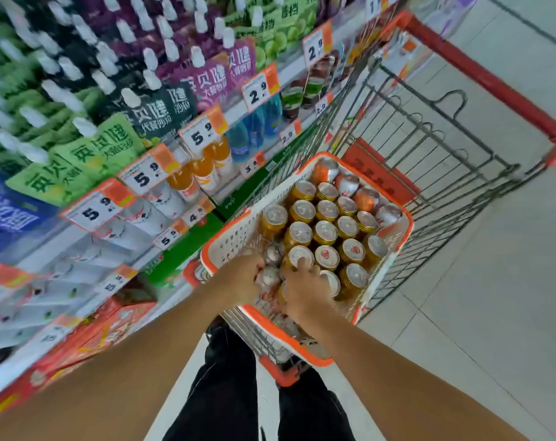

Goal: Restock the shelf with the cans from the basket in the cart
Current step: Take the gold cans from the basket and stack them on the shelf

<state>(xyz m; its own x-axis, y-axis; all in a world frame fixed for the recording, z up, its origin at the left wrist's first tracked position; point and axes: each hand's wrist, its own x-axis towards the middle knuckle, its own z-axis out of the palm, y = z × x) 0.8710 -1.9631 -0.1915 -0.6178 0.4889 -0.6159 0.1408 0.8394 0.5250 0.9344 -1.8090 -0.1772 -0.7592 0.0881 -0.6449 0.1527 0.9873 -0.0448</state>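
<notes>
Head view: both hands down in the basket, picking cans

Head camera looks down past two bare forearms into a white and orange basket (225, 243) sitting in a wire cart (429, 128). Basket is packed with upright cans (326, 232), mostly gold-sided, a few orange and white ones at the far end.

Left hand (241, 276) is at the near-left corner, fingers curled down among silver-topped cans; what it actually grips is hidden by the hand itself, cannot tell. Right hand (305, 289) lies close beside it, nearly touching, draped over the near row, one fingertip on the lid of a gold can (300, 256). Whether it has closed round a can is not visible either.

Shelf (120, 186) stands along the left, price tags on its edges, bottles and pouches stocked; much of it is motion-blurred.

Judgement on the step: cans stand tight together, so lift straight up from the near edge row, where there is finger room. Take one can per hand, gripped round the body rather than by the lid. Neighbours may tip into the gap.
</notes>
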